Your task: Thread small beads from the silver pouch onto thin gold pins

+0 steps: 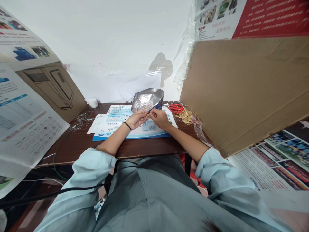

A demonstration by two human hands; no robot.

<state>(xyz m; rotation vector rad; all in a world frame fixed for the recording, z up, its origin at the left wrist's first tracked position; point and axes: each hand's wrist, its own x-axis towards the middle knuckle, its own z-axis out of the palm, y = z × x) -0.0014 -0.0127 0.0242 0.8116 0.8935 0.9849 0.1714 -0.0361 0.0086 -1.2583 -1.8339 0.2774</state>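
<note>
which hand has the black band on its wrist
The left hand wears the thin black band around its wrist; the right hand has a bare wrist.

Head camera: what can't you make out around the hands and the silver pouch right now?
All in the head view:
- Whatever the left hand and right hand pinch: hidden by their fingers.
- Small bits inside the silver pouch: too small and glare-covered to identify.
- Gold strands: too fine to count, right end hidden by the cardboard sheet.
- Printed paper: small text unreadable, partly hidden by the hands.
</note>
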